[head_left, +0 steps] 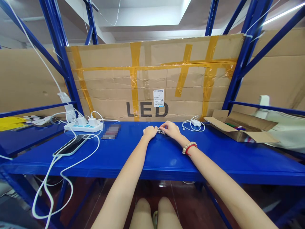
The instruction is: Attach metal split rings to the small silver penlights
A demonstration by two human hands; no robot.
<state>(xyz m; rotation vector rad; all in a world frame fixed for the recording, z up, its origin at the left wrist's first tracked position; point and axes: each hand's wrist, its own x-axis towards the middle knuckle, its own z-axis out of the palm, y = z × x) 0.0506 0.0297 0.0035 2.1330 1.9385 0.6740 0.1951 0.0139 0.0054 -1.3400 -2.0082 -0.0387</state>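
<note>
Both my arms reach forward over a blue metal shelf (166,156). My left hand (150,131) and my right hand (171,129) rest side by side on the shelf near its back. Their fingers are curled in, pinching a small greyish beaded object (161,130) between them. It is too small to name for sure. A bead bracelet with a red cord (189,147) sits on my right wrist. My knees show below the shelf edge.
A white power strip (83,126) with plugged chargers and cables lies at left, a phone (70,145) in front of it. A taped cardboard sheet (152,79) marked LED stands behind. An open cardboard box (240,130) lies at right, with a white charger (195,122) near it.
</note>
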